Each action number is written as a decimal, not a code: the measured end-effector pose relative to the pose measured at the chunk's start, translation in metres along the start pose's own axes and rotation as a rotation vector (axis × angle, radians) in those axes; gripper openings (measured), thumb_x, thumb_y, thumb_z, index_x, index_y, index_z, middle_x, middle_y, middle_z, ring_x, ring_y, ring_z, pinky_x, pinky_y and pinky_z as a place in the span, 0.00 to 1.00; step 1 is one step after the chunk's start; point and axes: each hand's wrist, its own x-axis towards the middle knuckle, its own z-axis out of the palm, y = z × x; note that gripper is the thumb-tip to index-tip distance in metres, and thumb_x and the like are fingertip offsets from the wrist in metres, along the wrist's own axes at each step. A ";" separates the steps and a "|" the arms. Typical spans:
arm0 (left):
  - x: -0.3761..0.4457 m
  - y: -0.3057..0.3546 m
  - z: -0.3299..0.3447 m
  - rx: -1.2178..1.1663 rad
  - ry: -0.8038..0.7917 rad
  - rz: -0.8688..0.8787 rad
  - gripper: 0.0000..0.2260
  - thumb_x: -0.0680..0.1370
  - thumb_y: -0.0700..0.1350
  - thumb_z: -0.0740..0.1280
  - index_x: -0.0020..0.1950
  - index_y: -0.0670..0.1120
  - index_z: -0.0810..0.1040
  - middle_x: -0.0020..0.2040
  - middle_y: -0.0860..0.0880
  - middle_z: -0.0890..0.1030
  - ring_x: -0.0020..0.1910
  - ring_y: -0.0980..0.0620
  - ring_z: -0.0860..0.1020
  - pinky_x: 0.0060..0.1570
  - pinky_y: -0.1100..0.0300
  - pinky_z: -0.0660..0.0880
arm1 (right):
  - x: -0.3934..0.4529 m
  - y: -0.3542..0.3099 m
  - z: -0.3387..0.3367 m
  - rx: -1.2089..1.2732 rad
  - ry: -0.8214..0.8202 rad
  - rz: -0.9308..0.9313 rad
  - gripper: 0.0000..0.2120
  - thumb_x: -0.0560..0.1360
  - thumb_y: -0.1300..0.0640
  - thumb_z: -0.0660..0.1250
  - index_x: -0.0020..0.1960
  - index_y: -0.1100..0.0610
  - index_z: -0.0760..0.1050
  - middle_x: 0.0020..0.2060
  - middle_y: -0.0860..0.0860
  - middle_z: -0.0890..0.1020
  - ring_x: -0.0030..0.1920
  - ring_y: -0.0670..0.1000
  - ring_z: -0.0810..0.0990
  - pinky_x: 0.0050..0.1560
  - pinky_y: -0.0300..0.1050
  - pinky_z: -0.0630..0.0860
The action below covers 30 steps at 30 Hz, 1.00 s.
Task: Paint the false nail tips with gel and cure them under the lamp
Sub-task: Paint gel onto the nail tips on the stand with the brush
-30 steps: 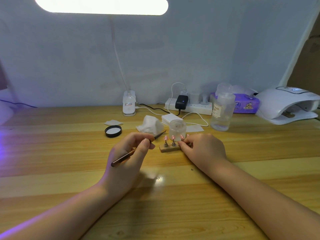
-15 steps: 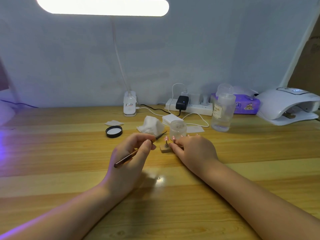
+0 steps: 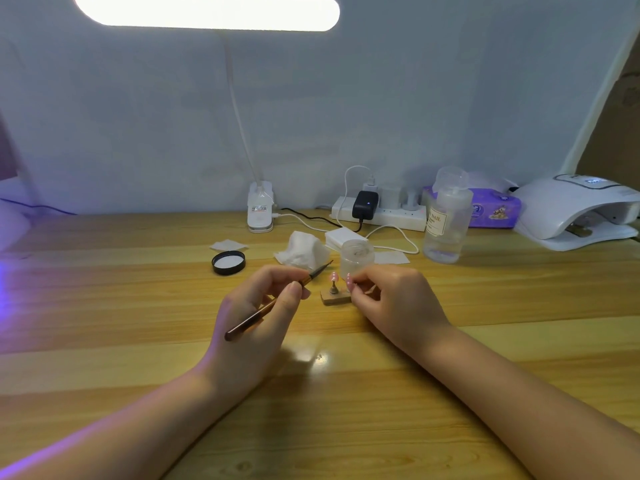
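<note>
At mid-frame I have both hands low over the wooden table [image 3: 104, 306]. My left hand [image 3: 256, 323] pinches a brush [image 3: 273, 303] between thumb and curled fingers; its handle runs down toward the lower left and its tip points up and right, stopping just short of the nail tips. My right hand [image 3: 394, 303] sits just right of center, fingers curled in around the right end of a small wooden stand [image 3: 334, 299] that rests on the table. I cannot tell exactly what the fingertips pinch, the stand or a tip on it. One pink nail tip [image 3: 333, 277] stands upright on a peg at the stand's left end, clear of both hands; a second pink tip [image 3: 349, 281] shows right at my right fingertips.

Just behind the stand is a small clear jar [image 3: 356, 256], open, and left of it a crumpled white wipe [image 3: 303, 251]. Farther left lies a black lid [image 3: 228, 262], white inside, face up. Toward the upper right stands a clear bottle [image 3: 446, 223], and at the right edge of the frame the white curing lamp [image 3: 575, 209] sits well apart from the stand. A power strip [image 3: 381, 213] lies along the wall behind, and a lit desk lamp [image 3: 207, 12] glows across the top of the frame.
</note>
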 end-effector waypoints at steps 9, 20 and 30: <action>-0.003 0.006 0.000 0.235 -0.087 0.157 0.14 0.75 0.54 0.63 0.55 0.50 0.81 0.46 0.52 0.83 0.48 0.52 0.80 0.50 0.58 0.74 | 0.002 0.004 -0.003 0.047 0.086 -0.048 0.06 0.72 0.62 0.73 0.49 0.59 0.84 0.41 0.51 0.84 0.41 0.44 0.75 0.43 0.32 0.68; -0.002 0.007 0.001 0.264 -0.113 0.216 0.12 0.75 0.52 0.63 0.51 0.49 0.83 0.44 0.56 0.84 0.47 0.55 0.80 0.50 0.55 0.74 | -0.001 0.001 -0.005 0.039 0.086 -0.051 0.04 0.73 0.60 0.72 0.47 0.60 0.83 0.42 0.53 0.80 0.38 0.51 0.78 0.39 0.50 0.77; -0.003 0.005 0.001 0.250 -0.088 0.205 0.11 0.76 0.52 0.63 0.54 0.52 0.82 0.46 0.56 0.84 0.48 0.55 0.81 0.50 0.58 0.74 | -0.001 0.001 -0.005 0.029 0.105 -0.105 0.03 0.73 0.62 0.72 0.45 0.60 0.83 0.40 0.53 0.83 0.42 0.52 0.80 0.42 0.52 0.77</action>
